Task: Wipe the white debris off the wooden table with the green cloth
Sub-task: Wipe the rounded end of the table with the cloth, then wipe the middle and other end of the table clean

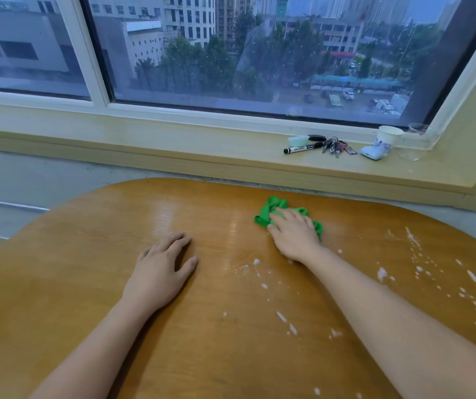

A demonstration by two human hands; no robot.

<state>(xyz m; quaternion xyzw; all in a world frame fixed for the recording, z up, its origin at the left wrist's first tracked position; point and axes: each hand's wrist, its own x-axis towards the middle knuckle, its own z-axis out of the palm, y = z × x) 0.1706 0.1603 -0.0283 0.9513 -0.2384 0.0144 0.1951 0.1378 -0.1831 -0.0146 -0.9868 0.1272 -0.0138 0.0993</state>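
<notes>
A bunched green cloth [271, 210] lies on the wooden table [87, 254] near its far edge. My right hand [294, 233] presses flat on top of the cloth and covers most of it. My left hand [162, 272] rests palm down on bare wood to the left, fingers slightly apart, holding nothing. White debris [382, 273] is scattered in flecks and smears over the right part of the table, with more flecks [285, 322] in the middle between my forearms.
Behind the table runs a window sill [173, 145]. On it lie a black marker [303, 148], a bunch of keys [336, 146], a small white case [372, 152], a paper cup [388, 136] and a clear glass [416, 142].
</notes>
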